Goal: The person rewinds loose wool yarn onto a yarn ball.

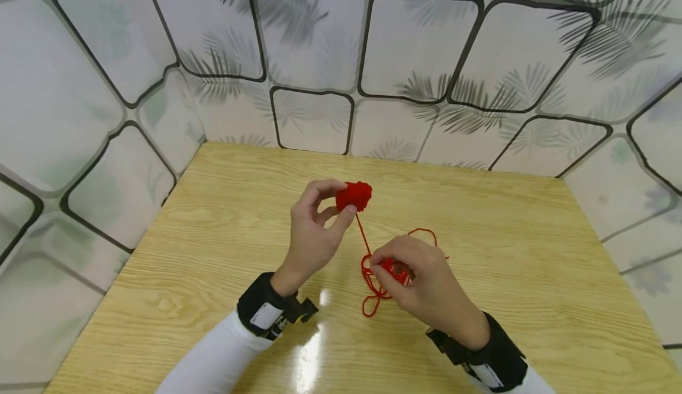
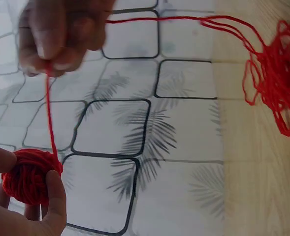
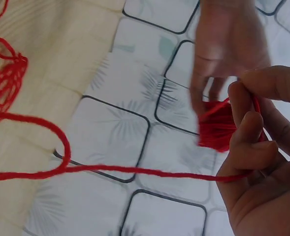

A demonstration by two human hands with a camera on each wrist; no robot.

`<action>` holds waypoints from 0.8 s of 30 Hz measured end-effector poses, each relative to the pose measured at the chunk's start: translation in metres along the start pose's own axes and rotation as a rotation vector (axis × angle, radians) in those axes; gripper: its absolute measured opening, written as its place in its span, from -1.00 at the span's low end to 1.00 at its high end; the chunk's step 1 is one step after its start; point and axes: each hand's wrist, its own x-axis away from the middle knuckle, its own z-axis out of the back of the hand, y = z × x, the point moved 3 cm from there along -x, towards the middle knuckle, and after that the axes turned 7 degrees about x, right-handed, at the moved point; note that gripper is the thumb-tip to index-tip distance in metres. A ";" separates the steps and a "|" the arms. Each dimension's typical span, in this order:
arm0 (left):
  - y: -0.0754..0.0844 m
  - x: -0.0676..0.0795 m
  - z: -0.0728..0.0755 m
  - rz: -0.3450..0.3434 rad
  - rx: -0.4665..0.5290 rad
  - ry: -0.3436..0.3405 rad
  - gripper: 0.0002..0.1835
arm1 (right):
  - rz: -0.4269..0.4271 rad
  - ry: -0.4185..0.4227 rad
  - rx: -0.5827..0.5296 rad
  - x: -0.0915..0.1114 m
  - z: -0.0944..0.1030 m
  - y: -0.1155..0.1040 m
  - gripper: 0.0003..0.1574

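Observation:
A small red ball of yarn (image 1: pixel 354 196) is held between the thumb and fingers of my left hand (image 1: pixel 313 228), above the table. From the ball a taut red strand (image 2: pixel 50 113) runs to my right hand (image 1: pixel 426 278), whose thumb and fingertips pinch it. In the right wrist view the strand passes through the curled fingers (image 3: pixel 255 152) and leads off to the loose pile. That tangled heap of red yarn (image 2: pixel 281 73) lies on the table, partly hidden behind the right hand in the head view.
The light wooden table (image 1: pixel 213 216) reaches back to a wall covering (image 1: pixel 314 33) patterned with dark outlines and grey leaves. Black wrist bands (image 1: pixel 266 308) sit on both wrists over white sleeves. One yarn loop (image 1: pixel 423 230) extends behind the right hand.

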 end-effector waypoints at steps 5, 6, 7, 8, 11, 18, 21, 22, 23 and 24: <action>0.000 0.004 -0.005 -0.003 -0.180 -0.114 -0.70 | 0.028 0.065 0.053 -0.010 0.013 -0.008 -0.76; 0.000 0.004 -0.006 -0.005 -0.202 -0.143 -0.70 | 0.033 0.081 0.061 -0.013 0.016 -0.009 -0.75; -0.001 0.005 -0.007 -0.003 -0.215 -0.170 -0.70 | 0.040 0.097 0.070 -0.016 0.020 -0.011 -0.73; -0.002 0.006 -0.007 0.002 -0.224 -0.195 -0.70 | 0.048 0.116 0.073 -0.019 0.023 -0.012 -0.72; -0.005 0.010 -0.008 0.047 -0.233 -0.270 -0.71 | 0.054 0.166 0.068 -0.030 0.035 -0.017 -0.72; -0.008 0.021 -0.009 0.164 -0.184 -0.466 -0.71 | -0.009 0.204 -0.009 -0.051 0.049 -0.015 -0.81; -0.005 0.024 -0.011 0.215 -0.105 -0.518 -0.72 | -0.064 0.186 -0.056 -0.054 0.047 -0.002 -0.85; -0.003 0.025 -0.011 0.230 -0.078 -0.527 -0.72 | -0.086 0.179 -0.072 -0.054 0.046 0.004 -0.86; -0.001 0.025 -0.012 0.242 -0.049 -0.528 -0.72 | -0.107 0.174 -0.088 -0.053 0.044 0.010 -0.87; 0.001 0.026 -0.012 0.249 -0.019 -0.526 -0.72 | -0.127 0.170 -0.104 -0.053 0.042 0.018 -0.87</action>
